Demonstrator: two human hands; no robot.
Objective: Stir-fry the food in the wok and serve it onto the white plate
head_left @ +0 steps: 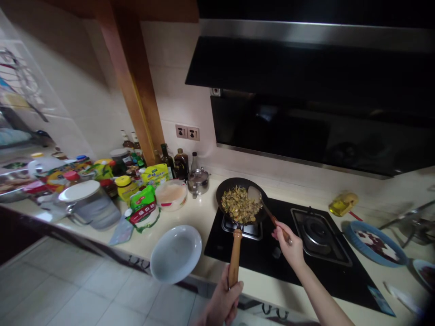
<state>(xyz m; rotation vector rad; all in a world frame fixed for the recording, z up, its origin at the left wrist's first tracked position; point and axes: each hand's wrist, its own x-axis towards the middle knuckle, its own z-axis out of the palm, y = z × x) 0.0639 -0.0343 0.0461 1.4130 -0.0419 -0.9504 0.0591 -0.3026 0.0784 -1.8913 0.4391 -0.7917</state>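
Left hand [222, 302], nearest of all, has its fingers wrapped round the wooden pan handle [234, 258]; right hand [288, 242] grips the spatula [261, 203], blade over the food. Frying pan [240, 204] sits on the hob's left burner, its chopped mix looking browned already, nothing plated: white bowl [176, 253] waits empty, near left. Pale tabletop [200, 213], jars and bottles crowding far left, tiled walls, dark hood above.

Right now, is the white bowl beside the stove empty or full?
Empty. The white bowl on the counter edge shows only its bare inside; the food is in the pan.
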